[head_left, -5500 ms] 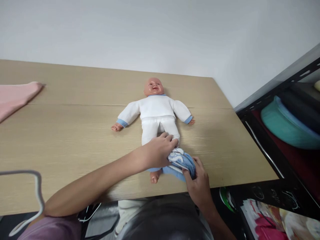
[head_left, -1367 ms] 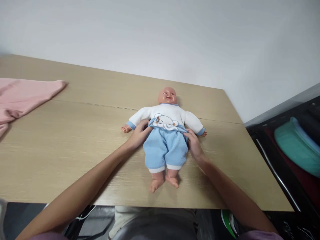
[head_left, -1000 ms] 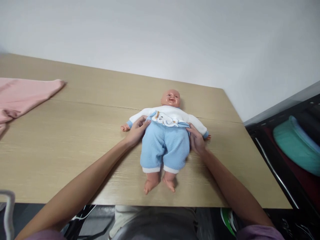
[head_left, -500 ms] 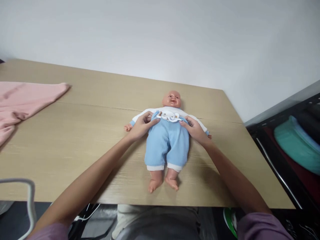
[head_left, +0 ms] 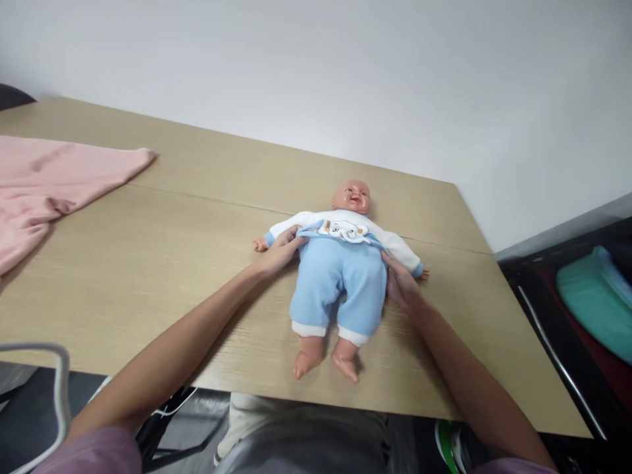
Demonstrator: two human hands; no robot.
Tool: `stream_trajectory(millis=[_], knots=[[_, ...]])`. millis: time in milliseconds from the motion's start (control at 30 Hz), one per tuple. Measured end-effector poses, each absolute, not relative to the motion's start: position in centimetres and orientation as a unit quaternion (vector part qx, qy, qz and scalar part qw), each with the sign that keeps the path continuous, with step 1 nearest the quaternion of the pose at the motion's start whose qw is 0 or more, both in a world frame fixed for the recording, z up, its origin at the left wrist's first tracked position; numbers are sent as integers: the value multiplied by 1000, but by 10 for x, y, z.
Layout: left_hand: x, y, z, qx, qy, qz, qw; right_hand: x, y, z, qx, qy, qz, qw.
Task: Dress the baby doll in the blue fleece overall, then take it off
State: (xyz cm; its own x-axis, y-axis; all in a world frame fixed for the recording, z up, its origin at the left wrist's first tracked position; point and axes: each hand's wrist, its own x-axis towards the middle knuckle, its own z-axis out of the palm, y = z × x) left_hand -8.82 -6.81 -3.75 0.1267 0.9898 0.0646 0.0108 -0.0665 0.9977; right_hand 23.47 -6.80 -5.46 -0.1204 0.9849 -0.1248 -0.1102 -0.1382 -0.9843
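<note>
- Ten o'clock from the bald, plastic-headed baby doll (head_left: pixel 352 195): a dark rounded thing (head_left: pixel 14 97), cut off by the view's edge, too little shown to name
- Between nine and ten o'clock from the doll: a soft pink cloth (head_left: pixel 69 174) lying rumpled on the pale wood-grain table (head_left: pixel 172 250), well apart from both hands
- Eight o'clock, near the lower corner: a bent whitish bar or tube (head_left: pixel 62 388), blurred, and beside it a purple fabric sleeve (head_left: pixel 99 451)
- Left hand (head_left: pixel 282 253): at ten o'clock on the light-blue, white-cuffed fleecy trousers (head_left: pixel 340 263), thumb and fingers pinching the waist edge
- The doll lies on its back on the table, head at twelve o'clock, bare feet at six; the trousers cover its legs and reach over its white, blue-cuffed top (head_left: pixel 395 245), an animal-face patch (head_left: pixel 347 231) at the waist
- Right hand (head_left: pixel 402 283): at two o'clock on the trousers, fingertips closed on the waist edge, the other fingers partly hidden
- Five o'clock, below the table: a green-and-white curved thing (head_left: pixel 444 441)
- Three o'clock: a teal plastic basin (head_left: pixel 595 299) on a black shelf rack (head_left: pixel 536 306)
</note>
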Motion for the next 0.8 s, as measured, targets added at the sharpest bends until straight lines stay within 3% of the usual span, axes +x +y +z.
stream_trajectory(millis=[100,233,467,633,700,800], knots=[[-83,-67,-39,502,416,502,568,228,-69,-55,-467,-455,590,476],[-82,-68,-38,543,402,485,555,226,-68,-54,-462,-481,562,489],[-106,-65,-37,689,451,391,411,251,-64,-43,-462,-670,436,383],[-127,-61,-25,773,390,281,414,258,-69,-40,-477,-751,305,340],[-129,-61,-21,772,382,265,433,254,-72,-44,-492,-758,254,346],[-123,-63,-24,738,396,269,475,243,-77,-56,-527,-671,320,412]])
